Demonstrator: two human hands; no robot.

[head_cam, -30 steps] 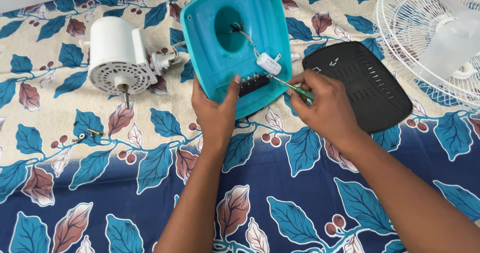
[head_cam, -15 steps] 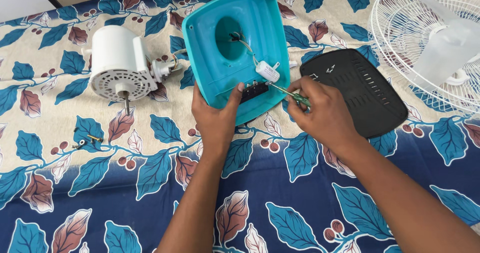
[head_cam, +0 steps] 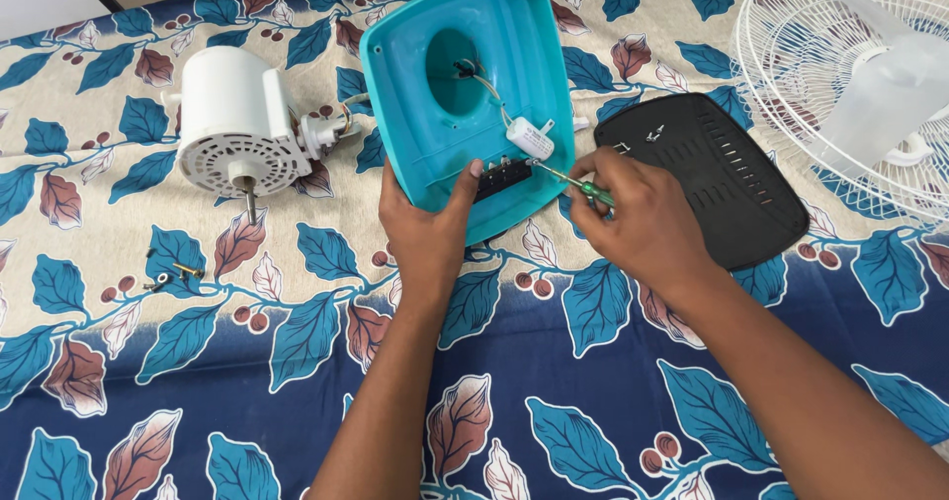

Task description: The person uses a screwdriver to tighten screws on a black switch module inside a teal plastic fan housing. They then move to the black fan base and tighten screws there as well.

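A teal plastic fan base shell [head_cam: 465,26] lies open side up on the leaf-patterned cloth. Inside it are a black switch block [head_cam: 502,176], a white capacitor [head_cam: 530,139] and wires leading to a round hole. My left hand [head_cam: 427,225] grips the shell's near edge, thumb beside the switch block. My right hand [head_cam: 638,225] holds a green-handled screwdriver [head_cam: 575,181], its metal tip at the right end of the switch block.
A white fan motor [head_cam: 237,120] lies at the left, wired to the shell. Small brass screws [head_cam: 173,273] sit on the cloth below it. A black base plate [head_cam: 727,179] lies right of the shell. A white fan grille with blades [head_cam: 855,75] fills the upper right.
The view shifted slightly, so everything sits a little lower in frame. Both hands stay at the shell's near edge, with the screwdriver tip still at the switch block.
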